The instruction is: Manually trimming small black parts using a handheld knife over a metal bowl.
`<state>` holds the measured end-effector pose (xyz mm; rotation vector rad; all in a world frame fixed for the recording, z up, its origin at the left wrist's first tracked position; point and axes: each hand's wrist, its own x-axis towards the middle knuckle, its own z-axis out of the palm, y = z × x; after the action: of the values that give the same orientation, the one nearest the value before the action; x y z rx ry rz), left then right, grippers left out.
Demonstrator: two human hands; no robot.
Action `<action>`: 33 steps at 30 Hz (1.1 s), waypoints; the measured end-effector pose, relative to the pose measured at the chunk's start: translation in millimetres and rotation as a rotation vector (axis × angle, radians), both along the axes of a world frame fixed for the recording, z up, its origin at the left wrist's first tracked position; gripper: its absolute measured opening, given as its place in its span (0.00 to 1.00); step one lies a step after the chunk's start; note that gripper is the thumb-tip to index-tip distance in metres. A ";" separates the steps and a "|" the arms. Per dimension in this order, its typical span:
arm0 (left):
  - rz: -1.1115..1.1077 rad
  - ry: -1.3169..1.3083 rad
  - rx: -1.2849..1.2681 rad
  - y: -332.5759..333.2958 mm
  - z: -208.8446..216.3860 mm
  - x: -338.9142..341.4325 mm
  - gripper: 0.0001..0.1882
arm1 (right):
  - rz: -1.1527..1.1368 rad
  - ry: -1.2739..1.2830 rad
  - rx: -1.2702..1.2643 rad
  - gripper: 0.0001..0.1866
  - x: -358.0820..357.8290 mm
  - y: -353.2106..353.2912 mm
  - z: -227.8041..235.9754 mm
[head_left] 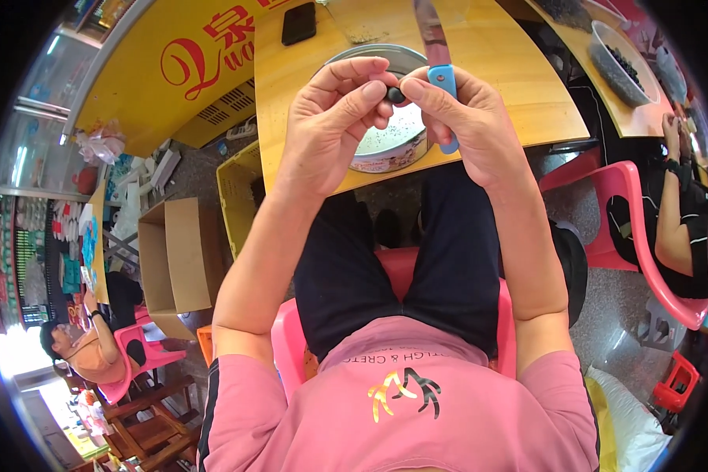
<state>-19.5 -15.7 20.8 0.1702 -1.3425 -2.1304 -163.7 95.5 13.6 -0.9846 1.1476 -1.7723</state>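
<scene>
Above a round metal tin (393,162), my two hands meet at a small dark rubbery-looking round piece (395,95). My left hand (322,126) pinches it between thumb and fingertips, and my right thumb touches its other side. In my right hand (480,118) is a knife with a light-blue handle (442,77). Its blade (430,33) points away from me, with the handle lying across the fingers. Small dark specks dot the pale inside of the tin, which stands at the near edge of the wooden table (519,94).
A black phone (299,24) lies at the table's far left. At right, a plastic tub (623,67) of dark pieces stands near a co-worker's arm (672,212) and a pink chair (645,236). A cardboard box (189,252) and yellow crate (240,193) sit at left; another person sits beyond.
</scene>
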 end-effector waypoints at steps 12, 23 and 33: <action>0.303 0.026 -0.168 32.9 -17.8 -3.4 0.12 | -0.028 -0.069 0.011 0.09 9.7 0.6 2.4; 0.350 -0.073 -0.223 37.2 -14.5 4.4 0.13 | -0.055 0.009 0.006 0.10 12.3 1.3 1.3; 0.255 -0.108 -0.066 21.0 -19.4 18.0 0.12 | -0.048 0.275 0.018 0.12 14.1 -0.1 0.2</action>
<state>-1.4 5.3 1.4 0.4125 -1.3707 -1.8841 -149.6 95.4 13.8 -1.2269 1.3638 -1.6965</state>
